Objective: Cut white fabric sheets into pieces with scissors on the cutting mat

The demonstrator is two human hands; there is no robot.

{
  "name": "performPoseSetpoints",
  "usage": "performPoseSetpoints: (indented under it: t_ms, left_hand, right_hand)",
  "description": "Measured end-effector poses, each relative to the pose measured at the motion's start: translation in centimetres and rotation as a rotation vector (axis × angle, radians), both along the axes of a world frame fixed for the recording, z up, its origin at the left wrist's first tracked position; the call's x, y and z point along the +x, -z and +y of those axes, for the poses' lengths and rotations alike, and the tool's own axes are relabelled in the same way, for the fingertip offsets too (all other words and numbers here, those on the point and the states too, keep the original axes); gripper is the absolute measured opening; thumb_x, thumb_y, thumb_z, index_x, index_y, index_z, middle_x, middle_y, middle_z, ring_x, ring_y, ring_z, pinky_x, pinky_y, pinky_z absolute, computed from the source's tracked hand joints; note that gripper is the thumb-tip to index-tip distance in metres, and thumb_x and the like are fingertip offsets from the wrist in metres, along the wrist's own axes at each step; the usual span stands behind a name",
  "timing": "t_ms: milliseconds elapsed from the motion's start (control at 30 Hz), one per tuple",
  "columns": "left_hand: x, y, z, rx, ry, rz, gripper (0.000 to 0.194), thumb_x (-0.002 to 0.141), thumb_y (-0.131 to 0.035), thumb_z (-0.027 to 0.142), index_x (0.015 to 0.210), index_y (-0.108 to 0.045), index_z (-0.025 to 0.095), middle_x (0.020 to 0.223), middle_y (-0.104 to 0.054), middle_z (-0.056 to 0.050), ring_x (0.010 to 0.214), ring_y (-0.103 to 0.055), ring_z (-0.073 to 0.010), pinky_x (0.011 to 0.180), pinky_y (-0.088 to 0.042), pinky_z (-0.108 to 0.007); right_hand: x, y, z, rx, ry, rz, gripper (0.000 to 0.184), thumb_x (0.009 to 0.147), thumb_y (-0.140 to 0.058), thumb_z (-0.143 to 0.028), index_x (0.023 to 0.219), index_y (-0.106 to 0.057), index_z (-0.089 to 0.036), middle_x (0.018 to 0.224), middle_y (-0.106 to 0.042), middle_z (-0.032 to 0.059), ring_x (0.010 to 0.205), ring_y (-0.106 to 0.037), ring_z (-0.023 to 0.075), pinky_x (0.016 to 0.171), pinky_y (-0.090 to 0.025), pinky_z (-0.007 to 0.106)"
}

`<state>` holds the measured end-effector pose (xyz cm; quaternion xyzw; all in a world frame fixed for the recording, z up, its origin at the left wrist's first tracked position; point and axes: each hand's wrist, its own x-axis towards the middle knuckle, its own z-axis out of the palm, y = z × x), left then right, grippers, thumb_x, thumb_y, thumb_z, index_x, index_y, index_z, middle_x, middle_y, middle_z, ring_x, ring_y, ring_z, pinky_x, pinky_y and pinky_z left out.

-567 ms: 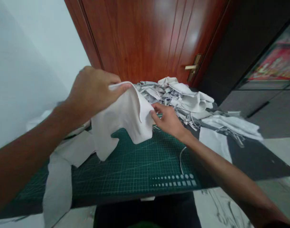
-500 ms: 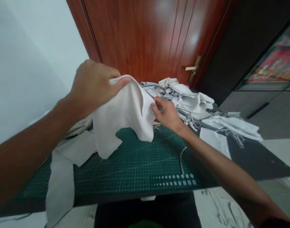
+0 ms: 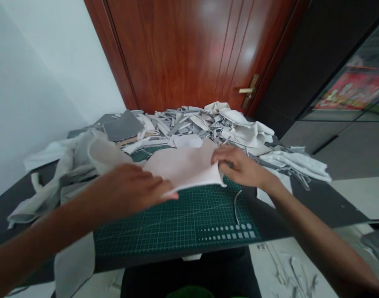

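Observation:
A pale piece of cloth point(image 3: 184, 167) is stretched nearly flat just above a green cutting mat point(image 3: 183, 223). My left hand point(image 3: 130, 192) pinches its near left edge, fingers closed on the fabric. My right hand point(image 3: 239, 165) grips its right corner, thumb on top. Both hands hold the same piece low over the mat's far half.
A heap of white and grey fabric scraps point(image 3: 226, 124) covers the back of the dark table point(image 3: 319, 198). More grey cloth point(image 3: 65, 174) is bunched at the left, with a strip point(image 3: 74, 260) hanging over the front edge. A loose thread point(image 3: 235, 203) lies on the mat. A wooden door point(image 3: 189, 54) stands behind.
Both hands have come down: the cloth, held up and drooping before, is now spread flat close to the mat. My left hand moved down and toward me.

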<state>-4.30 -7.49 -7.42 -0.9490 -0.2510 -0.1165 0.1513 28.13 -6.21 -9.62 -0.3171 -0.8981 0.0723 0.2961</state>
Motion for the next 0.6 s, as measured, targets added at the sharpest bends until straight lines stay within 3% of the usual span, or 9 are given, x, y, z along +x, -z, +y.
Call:
performPoseSetpoints:
  t_ms: [67,100,167,233,333,433,500,600]
  left_hand:
    - [0.7,5.1,-2.7,0.006,0.165,0.182,0.048,0.112,-0.032,0.045,0.091,-0.071,0.026,0.071,-0.072,0.001,0.062,-0.064,-0.0186,0.056,-0.041,-0.035]
    - [1.1,7.2,-3.9,-0.038,0.156,0.218,0.038,0.108,-0.045,0.048,0.093,-0.071,0.023,0.074,-0.073,0.0,0.064,-0.067,-0.0199,0.056,-0.042,-0.034]
    - [1.8,9.9,-5.7,-0.151,0.108,0.208,0.041,0.096,-0.062,0.059,0.09,-0.069,0.02,0.075,-0.072,-0.002,0.064,-0.067,-0.0222,0.054,-0.044,-0.035]
    - [2.0,10.3,-6.5,-0.252,0.083,0.176,0.047,0.095,-0.06,0.064,0.091,-0.07,0.019,0.078,-0.073,-0.004,0.065,-0.067,-0.0237,0.055,-0.047,-0.035]
    - [1.9,8.5,-5.3,-0.313,0.049,0.075,0.05,0.107,-0.039,0.056,0.105,-0.072,0.019,0.09,-0.076,-0.008,0.078,-0.071,-0.0249,0.065,-0.055,-0.037]
    - [1.6,7.1,-1.7,-0.242,-0.016,-0.057,0.051,0.111,-0.028,0.044,0.122,-0.07,0.018,0.129,-0.07,-0.014,0.12,-0.065,-0.0296,0.098,-0.055,-0.046]
    - [1.3,7.6,1.2,-0.144,-0.085,-0.121,0.05,0.11,-0.031,0.043,0.134,-0.065,0.015,0.154,-0.051,-0.017,0.146,-0.044,-0.0353,0.115,-0.043,-0.055]
    - [0.7,10.2,4.2,-0.103,-0.18,-0.179,0.051,0.109,-0.035,0.039,0.148,-0.053,0.011,0.167,-0.03,-0.018,0.158,-0.019,-0.0365,0.125,-0.03,-0.057]
  right_hand:
    - [1.0,3.1,-1.9,-0.203,-0.069,-0.168,0.019,0.093,-0.051,-0.013,0.097,-0.068,-0.018,0.093,-0.071,0.0061,0.091,-0.064,0.0201,0.089,-0.048,0.038]
    - [1.3,4.5,-2.5,-0.308,-0.092,-0.212,0.019,0.094,-0.051,-0.013,0.098,-0.069,-0.019,0.095,-0.072,0.0061,0.092,-0.065,0.0194,0.089,-0.049,0.036]
    - [1.7,6.4,-3.5,-0.447,-0.122,-0.244,0.019,0.098,-0.051,-0.016,0.103,-0.069,-0.02,0.101,-0.073,0.0064,0.098,-0.067,0.0188,0.091,-0.051,0.034]
    - [1.9,7.2,-3.9,-0.469,-0.103,-0.226,0.019,0.101,-0.051,-0.021,0.107,-0.068,-0.02,0.105,-0.072,0.0069,0.101,-0.067,0.0193,0.094,-0.052,0.035]
    - [1.9,7.0,-3.6,-0.357,-0.056,-0.168,0.021,0.104,-0.049,-0.027,0.111,-0.068,-0.02,0.11,-0.072,0.009,0.107,-0.066,0.0217,0.1,-0.051,0.041]
    - [1.7,6.3,-2.4,-0.193,0.07,-0.032,0.028,0.104,-0.049,-0.031,0.126,-0.064,-0.023,0.135,-0.064,0.0116,0.13,-0.057,0.026,0.112,-0.045,0.05]
    - [1.2,6.0,-1.6,-0.102,0.159,0.062,0.038,0.105,-0.047,-0.033,0.141,-0.056,-0.026,0.151,-0.053,0.0112,0.143,-0.046,0.0268,0.12,-0.037,0.053]
    - [-0.2,6.6,-0.7,-0.023,0.208,0.103,0.051,0.106,-0.043,-0.035,0.156,-0.04,-0.026,0.165,-0.036,0.0109,0.154,-0.031,0.0261,0.126,-0.028,0.054]
